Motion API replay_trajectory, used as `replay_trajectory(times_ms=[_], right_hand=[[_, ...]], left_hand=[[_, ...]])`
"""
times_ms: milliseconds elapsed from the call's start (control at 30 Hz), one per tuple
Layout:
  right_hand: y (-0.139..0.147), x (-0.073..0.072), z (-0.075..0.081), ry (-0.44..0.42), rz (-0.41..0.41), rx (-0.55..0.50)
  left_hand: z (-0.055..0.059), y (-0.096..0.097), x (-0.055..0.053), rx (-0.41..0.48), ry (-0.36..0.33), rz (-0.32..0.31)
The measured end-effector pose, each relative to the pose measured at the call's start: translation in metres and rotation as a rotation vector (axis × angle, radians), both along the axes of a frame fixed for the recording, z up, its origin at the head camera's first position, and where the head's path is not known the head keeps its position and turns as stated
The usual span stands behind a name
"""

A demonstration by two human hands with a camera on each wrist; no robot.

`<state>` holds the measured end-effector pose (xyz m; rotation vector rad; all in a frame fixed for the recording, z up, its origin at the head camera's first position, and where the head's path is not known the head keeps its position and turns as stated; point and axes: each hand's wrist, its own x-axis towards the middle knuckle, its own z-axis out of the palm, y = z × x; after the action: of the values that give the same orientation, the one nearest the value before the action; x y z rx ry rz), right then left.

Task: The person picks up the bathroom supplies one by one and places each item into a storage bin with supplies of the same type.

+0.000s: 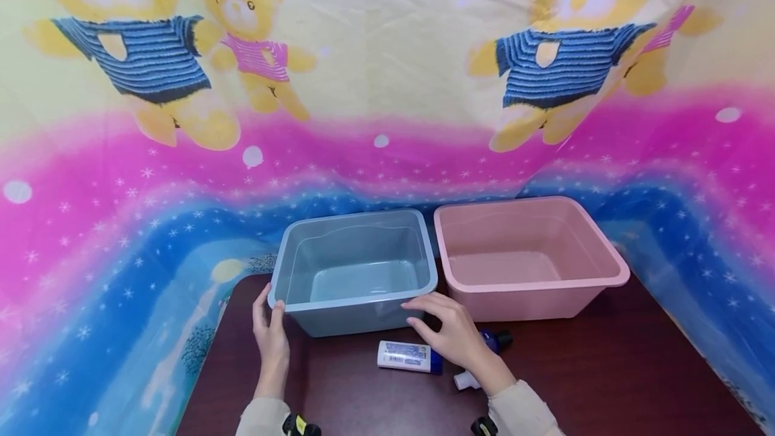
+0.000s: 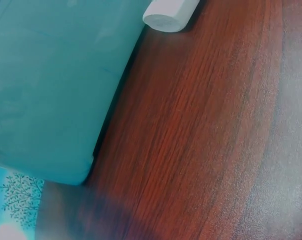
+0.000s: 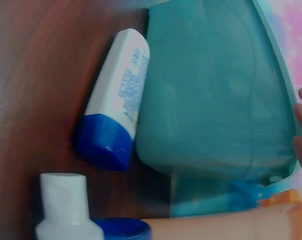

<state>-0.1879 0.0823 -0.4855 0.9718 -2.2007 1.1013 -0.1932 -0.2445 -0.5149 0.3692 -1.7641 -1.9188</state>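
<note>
A grey-blue plastic bin (image 1: 363, 315) stands on the dark wooden table. At its front left corner my left hand (image 1: 272, 342) holds the rim, thumb at the front and fingers along the left side. My right hand (image 1: 451, 328) is by the front right corner, its fingers spread apart from the thumb and fingertips right at the rim. Below it lies a white bottle with a blue cap (image 1: 404, 356), on its side. In the right wrist view, the bottle (image 3: 118, 95) lies beside the bin's wall (image 3: 206, 90). Only a sliver of my left hand shows in the left wrist view.
To the right stands a pink bin (image 1: 527, 301), close beside the grey-blue one. A dark blue bottle with a black cap (image 1: 499, 340) and a white-capped item (image 1: 466, 380) lie partly hidden by my right forearm. A bear-printed cloth (image 1: 375, 86) hangs behind the table.
</note>
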Motion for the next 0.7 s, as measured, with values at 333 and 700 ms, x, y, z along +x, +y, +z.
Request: replay_trajectory(times_ms=[333,700], right_hand=[[0.001,0.008,-0.019,0.002,-0.009,-0.004],[0.001,0.009,-0.033,-0.055,0.006,0.027]], left_hand=[[-0.014,-0.001,-0.008,-0.016,0.03,0.029],[-0.01,0.0,-0.004,-0.023,0.006,0.029]])
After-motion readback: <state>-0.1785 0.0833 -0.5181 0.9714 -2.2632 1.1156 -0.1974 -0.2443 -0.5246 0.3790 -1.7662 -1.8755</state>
